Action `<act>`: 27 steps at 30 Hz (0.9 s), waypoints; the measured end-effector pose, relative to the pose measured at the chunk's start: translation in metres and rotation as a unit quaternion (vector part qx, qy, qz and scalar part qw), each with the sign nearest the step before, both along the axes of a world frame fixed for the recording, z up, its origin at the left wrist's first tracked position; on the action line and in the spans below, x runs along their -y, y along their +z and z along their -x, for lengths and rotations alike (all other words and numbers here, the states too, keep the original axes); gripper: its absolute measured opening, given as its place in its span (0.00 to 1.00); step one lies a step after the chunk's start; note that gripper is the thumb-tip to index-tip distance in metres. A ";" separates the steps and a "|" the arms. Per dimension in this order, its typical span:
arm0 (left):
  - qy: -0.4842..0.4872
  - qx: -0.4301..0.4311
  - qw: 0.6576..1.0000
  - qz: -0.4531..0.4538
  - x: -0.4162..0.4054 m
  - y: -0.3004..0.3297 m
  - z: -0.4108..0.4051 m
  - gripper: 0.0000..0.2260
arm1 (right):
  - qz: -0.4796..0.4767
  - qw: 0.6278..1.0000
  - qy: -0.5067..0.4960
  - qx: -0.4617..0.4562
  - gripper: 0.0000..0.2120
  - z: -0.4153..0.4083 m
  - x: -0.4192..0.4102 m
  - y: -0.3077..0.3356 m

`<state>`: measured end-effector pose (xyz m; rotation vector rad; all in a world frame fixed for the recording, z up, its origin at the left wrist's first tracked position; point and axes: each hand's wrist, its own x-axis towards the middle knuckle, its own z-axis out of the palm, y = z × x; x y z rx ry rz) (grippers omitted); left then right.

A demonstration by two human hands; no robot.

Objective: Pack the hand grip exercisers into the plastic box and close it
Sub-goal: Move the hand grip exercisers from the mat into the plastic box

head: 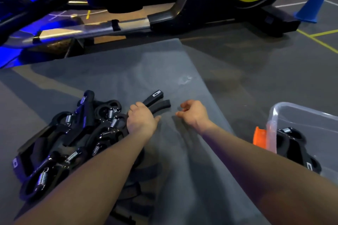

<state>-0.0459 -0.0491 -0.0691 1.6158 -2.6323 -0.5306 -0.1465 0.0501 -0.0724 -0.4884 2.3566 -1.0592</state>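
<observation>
pile: hand grip exercisers (pixel 73 139) heaped on grey mat (pixel 164 71), nearest left.
left hand (pixel 141 120): grip clamped round one exerciser's handles (pixel 157 99).
right hand (pixel 193 113): loosely curled, empty.
plastic box (pixel 274 115): right, lid off, one exerciser inside.
handling: likely stiff, springy, tangle-prone; hold both handles together.

Only one view is given, taken from a camera worn on the person's head. It is pointed forward and down. Both arms are seen reaching away from the bottom edge, so the hands are close. A grey mat (pixel 164 64) is seen near, in the middle. An exercise machine (pixel 210 5) is seen farther off, along the top.
</observation>
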 end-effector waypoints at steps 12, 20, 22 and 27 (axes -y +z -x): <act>-0.098 0.061 0.990 0.079 -0.028 0.004 0.016 0.14 | 0.025 0.999 -0.039 0.004 0.15 0.013 -0.034 0.006; -0.256 0.009 0.962 0.091 -0.057 0.031 0.036 0.16 | 0.033 0.998 -0.048 -0.014 0.18 0.023 -0.078 0.029; -0.292 -0.003 0.952 0.089 -0.068 0.042 0.042 0.16 | 0.039 0.998 -0.039 -0.008 0.22 0.024 -0.089 0.038; -0.344 -0.069 0.933 0.084 -0.108 0.065 0.059 0.16 | 0.038 0.997 -0.036 -0.049 0.21 0.028 -0.135 0.064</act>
